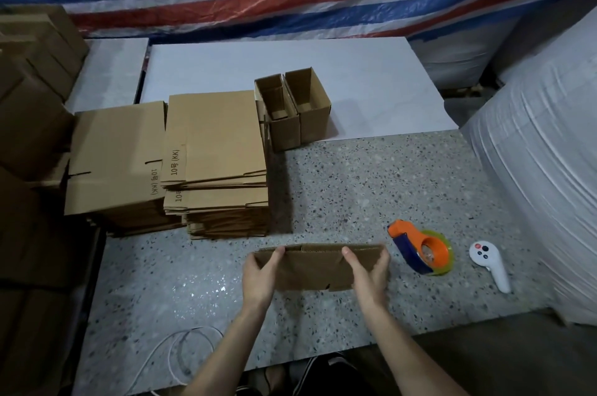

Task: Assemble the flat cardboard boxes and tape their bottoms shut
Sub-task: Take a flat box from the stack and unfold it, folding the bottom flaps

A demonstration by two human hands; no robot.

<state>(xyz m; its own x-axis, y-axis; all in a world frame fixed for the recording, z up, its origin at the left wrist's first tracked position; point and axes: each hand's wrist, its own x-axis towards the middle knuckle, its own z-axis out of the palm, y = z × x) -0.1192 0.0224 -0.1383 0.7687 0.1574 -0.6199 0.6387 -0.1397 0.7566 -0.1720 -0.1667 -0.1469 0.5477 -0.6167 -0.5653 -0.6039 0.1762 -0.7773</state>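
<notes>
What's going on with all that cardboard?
A person is putting boxes together. The left hand and right hand grip the two ends of a flat cardboard box above the speckled table. Two assembled boxes stand open farther back, beside stacks of flat boxes. The orange tape dispenser lies to the right, untouched.

Left hand (pixel 260 277) and right hand (pixel 370 276) forward, each grip curled, thumb uppermost.

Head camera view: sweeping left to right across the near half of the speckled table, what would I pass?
In order: looped white cable → flat brown cardboard box → orange-and-blue tape dispenser → white handheld controller.
</notes>
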